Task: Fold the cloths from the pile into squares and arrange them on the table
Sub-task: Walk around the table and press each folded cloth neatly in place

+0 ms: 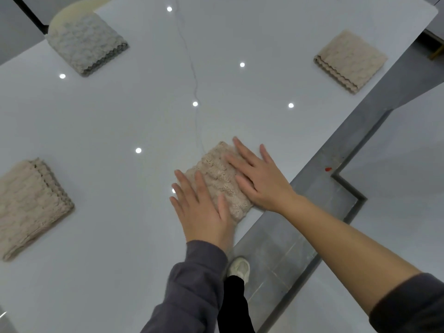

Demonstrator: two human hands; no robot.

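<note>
The folded cloth (pixel 216 180) was pressed onto the surface (pixel 120 116) beneath both hands, fingers held straight: left hand (pixel 201 212) nearer, right hand (pixel 260 180) farther.

On the table (pixel 120 116) we have the far-left cloth (pixel 86 44), the far-right cloth (pixel 350 61), the near-left cloth (pixel 31 207) and, nearest us, the fourth cloth (pixel 216 179) under our left hand (pixel 201 212) and right hand (pixel 262 181).

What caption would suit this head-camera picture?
Left hand and right hand press a folded beige cloth flat on a white table.
</note>
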